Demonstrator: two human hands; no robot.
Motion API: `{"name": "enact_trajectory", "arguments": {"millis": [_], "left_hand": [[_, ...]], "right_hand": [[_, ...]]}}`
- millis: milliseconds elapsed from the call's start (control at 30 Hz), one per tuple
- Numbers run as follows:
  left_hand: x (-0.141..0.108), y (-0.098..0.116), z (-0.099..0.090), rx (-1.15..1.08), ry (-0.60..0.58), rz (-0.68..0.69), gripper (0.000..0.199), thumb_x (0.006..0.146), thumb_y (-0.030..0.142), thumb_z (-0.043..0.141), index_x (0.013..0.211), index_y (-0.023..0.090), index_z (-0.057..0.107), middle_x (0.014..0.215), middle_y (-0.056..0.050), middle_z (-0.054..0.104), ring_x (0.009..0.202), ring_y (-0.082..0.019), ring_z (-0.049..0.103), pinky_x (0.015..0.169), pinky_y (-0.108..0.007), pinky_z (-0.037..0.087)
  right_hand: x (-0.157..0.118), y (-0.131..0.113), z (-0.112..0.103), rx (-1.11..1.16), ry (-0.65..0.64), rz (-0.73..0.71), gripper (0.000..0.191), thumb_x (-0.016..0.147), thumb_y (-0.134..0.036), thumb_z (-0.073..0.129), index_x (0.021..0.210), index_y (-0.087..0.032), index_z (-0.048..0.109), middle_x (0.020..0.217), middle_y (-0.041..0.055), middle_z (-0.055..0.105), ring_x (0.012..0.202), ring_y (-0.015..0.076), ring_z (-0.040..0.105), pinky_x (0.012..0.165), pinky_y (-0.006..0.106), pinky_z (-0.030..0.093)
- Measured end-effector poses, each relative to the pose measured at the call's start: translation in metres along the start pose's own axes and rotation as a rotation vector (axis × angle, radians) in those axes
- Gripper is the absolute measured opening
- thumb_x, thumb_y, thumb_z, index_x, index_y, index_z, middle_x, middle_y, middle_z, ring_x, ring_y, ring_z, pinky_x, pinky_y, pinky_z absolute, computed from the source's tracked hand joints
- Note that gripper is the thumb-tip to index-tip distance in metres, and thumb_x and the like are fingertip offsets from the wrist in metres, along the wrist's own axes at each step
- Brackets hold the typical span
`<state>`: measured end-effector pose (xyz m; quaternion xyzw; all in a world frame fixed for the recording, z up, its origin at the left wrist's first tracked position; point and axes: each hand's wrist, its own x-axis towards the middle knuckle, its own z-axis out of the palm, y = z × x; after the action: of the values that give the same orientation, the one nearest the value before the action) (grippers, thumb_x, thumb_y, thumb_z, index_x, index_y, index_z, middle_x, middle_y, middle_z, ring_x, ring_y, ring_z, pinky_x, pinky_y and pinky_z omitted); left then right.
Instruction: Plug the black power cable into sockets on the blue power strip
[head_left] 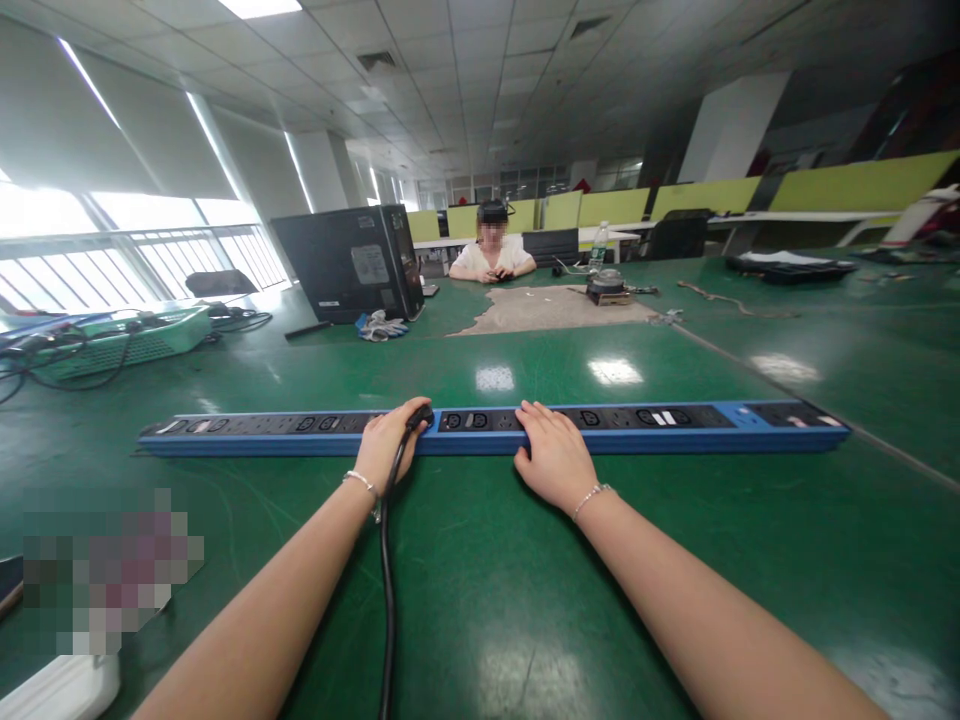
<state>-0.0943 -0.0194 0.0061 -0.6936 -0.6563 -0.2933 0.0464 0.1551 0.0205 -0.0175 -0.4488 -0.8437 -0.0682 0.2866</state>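
Note:
A long blue power strip [637, 441] with black socket panels lies crosswise on the green tabletop. My left hand [386, 443] is closed around a black cable plug [424, 413] at the strip's middle; whether its contacts sit in a socket is hidden by the fingers. The plug's black cable [387, 590] hangs over my left wrist and runs towards me along the table. My right hand [556, 450] spans the strip just right of centre, its fingers across the top and the thumb at the near side.
Behind the strip stand a black computer case [352, 265], a crumpled glove [381, 327] and a green basket [135, 342] with cables. A person [491, 250] sits across the table. Further right are a bottle [599, 245] and a black tray-like object [791, 268]. A blurred patch covers the lower left.

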Motion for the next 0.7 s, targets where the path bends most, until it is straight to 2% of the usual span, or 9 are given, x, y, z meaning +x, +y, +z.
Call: {"name": "enact_trajectory", "arguments": {"millis": [167, 367, 467, 567, 700], "left_hand": [[-0.001, -0.005, 0.010, 0.054, 0.020, 0.054, 0.031, 0.087, 0.030, 0.041, 0.116, 0.029, 0.051, 0.113, -0.001, 0.063, 0.101, -0.017, 0.058, 0.092, -0.034, 0.041], [-0.008, 0.006, 0.000, 0.151, -0.009, 0.040, 0.034, 0.087, 0.036, 0.041, 0.120, 0.031, 0.048, 0.119, 0.000, 0.061, 0.106, -0.018, 0.057, 0.095, -0.036, 0.038], [-0.005, 0.011, -0.006, 0.171, -0.059, 0.011, 0.032, 0.088, 0.040, 0.038, 0.118, 0.032, 0.049, 0.114, 0.001, 0.063, 0.102, -0.018, 0.059, 0.094, -0.036, 0.039], [-0.003, 0.011, -0.006, 0.185, -0.093, -0.027, 0.031, 0.088, 0.040, 0.037, 0.116, 0.033, 0.049, 0.111, 0.001, 0.065, 0.099, -0.019, 0.060, 0.093, -0.037, 0.039], [-0.007, 0.009, -0.001, 0.181, -0.075, -0.053, 0.033, 0.089, 0.040, 0.035, 0.120, 0.033, 0.046, 0.114, -0.001, 0.064, 0.104, -0.019, 0.059, 0.100, -0.042, 0.032]], "right_hand": [[0.001, 0.000, -0.001, -0.007, -0.015, -0.003, 0.050, 0.075, -0.019, 0.045, 0.123, -0.009, 0.051, 0.133, 0.0101, 0.048, 0.124, 0.0217, 0.040, 0.105, 0.038, 0.027], [0.000, -0.001, -0.002, -0.002, -0.021, 0.004, 0.050, 0.074, -0.018, 0.045, 0.124, -0.008, 0.051, 0.133, 0.0103, 0.048, 0.125, 0.0213, 0.039, 0.105, 0.037, 0.027], [0.000, 0.000, -0.002, -0.001, -0.024, 0.002, 0.050, 0.075, -0.018, 0.045, 0.124, -0.008, 0.051, 0.133, 0.0106, 0.048, 0.125, 0.0213, 0.039, 0.105, 0.038, 0.027], [0.000, 0.001, -0.002, 0.002, -0.025, -0.009, 0.050, 0.075, -0.017, 0.045, 0.124, -0.009, 0.050, 0.133, 0.0106, 0.048, 0.125, 0.0213, 0.040, 0.105, 0.038, 0.027], [-0.001, 0.003, -0.003, 0.017, -0.017, -0.028, 0.049, 0.075, -0.015, 0.044, 0.123, -0.010, 0.052, 0.132, 0.0098, 0.049, 0.124, 0.0204, 0.041, 0.105, 0.037, 0.028]]}}
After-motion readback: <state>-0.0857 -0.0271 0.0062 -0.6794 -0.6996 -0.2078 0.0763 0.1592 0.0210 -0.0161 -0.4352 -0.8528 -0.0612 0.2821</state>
